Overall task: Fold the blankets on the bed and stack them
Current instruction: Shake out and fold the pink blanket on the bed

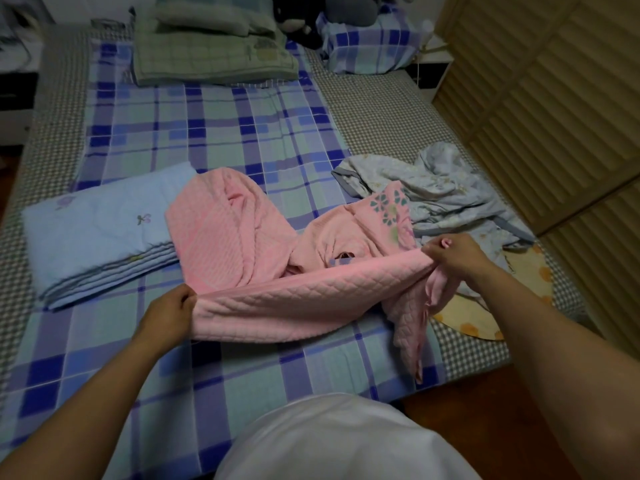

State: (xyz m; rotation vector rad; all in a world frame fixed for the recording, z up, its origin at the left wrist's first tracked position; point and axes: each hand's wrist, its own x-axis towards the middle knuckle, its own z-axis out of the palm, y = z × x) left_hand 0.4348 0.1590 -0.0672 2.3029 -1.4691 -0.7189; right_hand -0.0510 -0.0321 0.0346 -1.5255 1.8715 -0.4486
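Observation:
A pink quilted blanket (pixel 242 233) lies rumpled across the middle of the bed, one edge pulled taut between my hands. My left hand (pixel 169 311) grips that edge near the bed's front. My right hand (pixel 453 256) pinches the other end, lifted a little, with a corner hanging below it. A folded light blue blanket (pixel 100 237) lies flat to the left, touching the pink one. A pale floral blanket (pixel 446 199) sits crumpled at the right, partly under the pink one.
The bed has a blue plaid sheet (pixel 214 133). A folded green checked blanket (pixel 211 53) and a plaid pillow (pixel 370 39) lie at the head. A yellow floral cloth (pixel 485 317) lies at the right edge. Slatted wooden doors (pixel 554 116) stand close on the right.

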